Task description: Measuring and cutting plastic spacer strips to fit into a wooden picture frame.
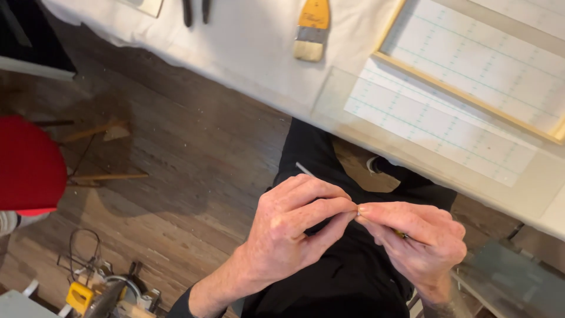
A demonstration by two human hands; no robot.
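Both hands meet over the person's dark-trousered lap, fingertips touching. The left hand [288,232] pinches with thumb and forefinger at something too small to make out, and the right hand [421,238] is curled around what seems to be a thin pencil-like tool [402,235]. Above, on the white-covered table [247,47], lie a flat paintbrush [311,32] and a gridded cutting mat [438,123].

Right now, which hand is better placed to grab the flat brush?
Left, probably: the left hand sits almost straight below the flat brush; the right hand lies farther over. Both are pinched shut, fingers touching, so it must open first.
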